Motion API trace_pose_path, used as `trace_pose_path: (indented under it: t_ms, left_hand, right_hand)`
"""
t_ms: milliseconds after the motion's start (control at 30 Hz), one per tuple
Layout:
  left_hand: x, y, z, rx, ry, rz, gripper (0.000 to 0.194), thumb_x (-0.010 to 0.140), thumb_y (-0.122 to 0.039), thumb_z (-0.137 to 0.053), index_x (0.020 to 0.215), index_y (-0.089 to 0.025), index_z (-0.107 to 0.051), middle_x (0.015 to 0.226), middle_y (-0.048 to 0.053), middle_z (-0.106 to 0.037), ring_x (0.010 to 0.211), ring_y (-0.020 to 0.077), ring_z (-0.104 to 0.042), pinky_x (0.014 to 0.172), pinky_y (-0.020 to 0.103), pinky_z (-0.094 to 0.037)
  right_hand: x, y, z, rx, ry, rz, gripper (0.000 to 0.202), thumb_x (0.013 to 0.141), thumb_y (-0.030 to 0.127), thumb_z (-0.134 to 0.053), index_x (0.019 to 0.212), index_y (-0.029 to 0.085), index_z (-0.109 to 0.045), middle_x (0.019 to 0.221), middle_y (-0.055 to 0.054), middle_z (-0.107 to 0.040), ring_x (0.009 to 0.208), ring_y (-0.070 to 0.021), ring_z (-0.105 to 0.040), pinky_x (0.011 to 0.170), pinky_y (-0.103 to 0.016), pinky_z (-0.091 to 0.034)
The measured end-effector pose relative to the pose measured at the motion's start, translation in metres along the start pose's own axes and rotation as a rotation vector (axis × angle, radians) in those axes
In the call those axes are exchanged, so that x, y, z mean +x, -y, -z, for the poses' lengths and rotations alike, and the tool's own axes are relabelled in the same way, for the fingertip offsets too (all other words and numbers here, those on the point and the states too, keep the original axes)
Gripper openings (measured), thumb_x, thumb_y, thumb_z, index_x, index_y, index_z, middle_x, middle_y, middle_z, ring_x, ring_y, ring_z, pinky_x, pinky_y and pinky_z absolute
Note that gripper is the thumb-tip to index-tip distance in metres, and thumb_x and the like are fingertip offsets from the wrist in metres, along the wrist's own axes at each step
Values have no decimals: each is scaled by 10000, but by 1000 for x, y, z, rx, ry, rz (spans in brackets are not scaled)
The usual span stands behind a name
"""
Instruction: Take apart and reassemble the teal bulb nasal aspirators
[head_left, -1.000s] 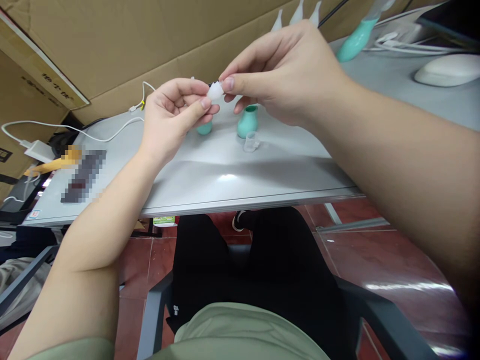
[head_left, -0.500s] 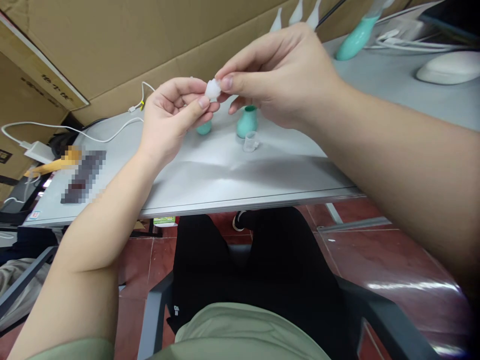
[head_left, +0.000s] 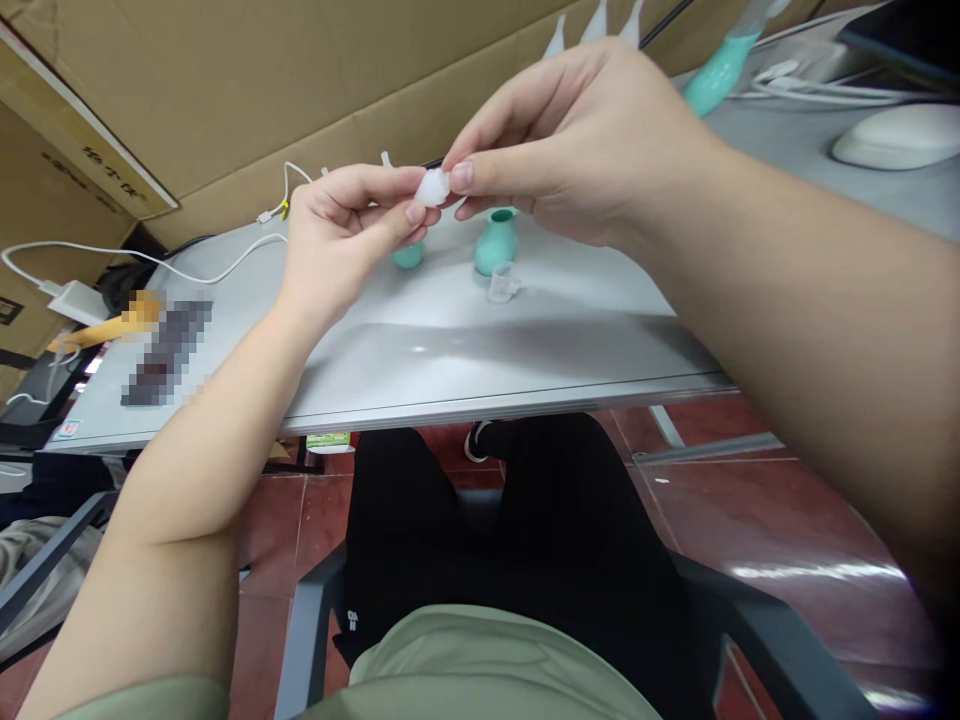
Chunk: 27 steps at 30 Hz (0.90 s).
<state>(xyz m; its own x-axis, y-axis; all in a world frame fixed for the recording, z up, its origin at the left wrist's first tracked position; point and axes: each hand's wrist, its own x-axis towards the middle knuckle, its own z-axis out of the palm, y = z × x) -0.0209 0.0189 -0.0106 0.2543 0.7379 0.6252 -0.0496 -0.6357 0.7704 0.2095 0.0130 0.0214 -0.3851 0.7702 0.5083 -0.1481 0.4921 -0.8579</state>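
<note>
i'm holding the white piece point(head_left: 432, 189) above the worktop point(head_left: 465, 350), fingers of the left hand point(head_left: 341, 220) closed on its body and those of the right hand point(head_left: 581, 150) pinched at its edge, and i'm favouring light, even pressure to avoid squashing it.

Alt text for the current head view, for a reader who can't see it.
A person's left hand and right hand hold a small white piece between them over a gray table. On the table, an open-topped teal bulb stands behind a small clear piece; a white computer mouse lies at right.
</note>
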Motion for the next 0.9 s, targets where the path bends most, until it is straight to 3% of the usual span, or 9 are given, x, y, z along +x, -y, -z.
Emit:
trace_pose_path:
  t_ms: [167, 333, 600, 800, 900]
  left_hand:
    - [-1, 0, 0, 9, -3, -30, 202, 824, -293, -1002, 988, -271, -885, 963, 6, -862, 849, 199, -845, 827, 325, -733]
    - [-2, 0, 0, -18, 13, -39, 186, 844, -227, -981, 1005, -250, -889, 969, 22, -866, 864, 205, -855, 807, 313, -733]
    - [4, 7, 4, -23, 2, 79, 285, 851, -384, -1037, 997, -273, -818, 957, -24, -845, 921, 186, -857, 880, 336, -743]
    - [6, 0, 3, -33, -40, 228, 258, 925, -32, -902, 993, -267, -820, 931, -51, -828, 971, 164, -876, 920, 248, -734]
    - [4, -3, 2, -105, 0, 237, 303, 951, 35, -830, 984, -266, -837, 931, -67, -840, 932, 137, -879, 861, 195, -737]
  right_hand:
    - [-2, 1, -2, 22, 8, 3, 242, 702, 385, -1017, 781, 229, -849, 861, -34, -834, 799, -145, -808, 741, -192, -679]
    - [-1, 0, -1, 16, 26, -2, 275, 665, 357, -1034, 783, 204, -839, 816, -23, -815, 764, -111, -783, 739, -167, -654]
    - [-1, 0, 4, -163, 50, 113, 64, 818, 275, -888, 855, 251, -842, 850, 18, -818, 795, -88, -772, 748, -135, -635]
    - [-3, 3, -2, -164, 28, 163, 84, 876, 210, -848, 848, 272, -798, 864, 46, -782, 767, -89, -739, 743, -147, -642]
    - [-3, 5, -5, -139, 46, 157, 154, 893, 111, -823, 838, 250, -786, 853, 38, -768, 747, -95, -738, 716, -154, -638]
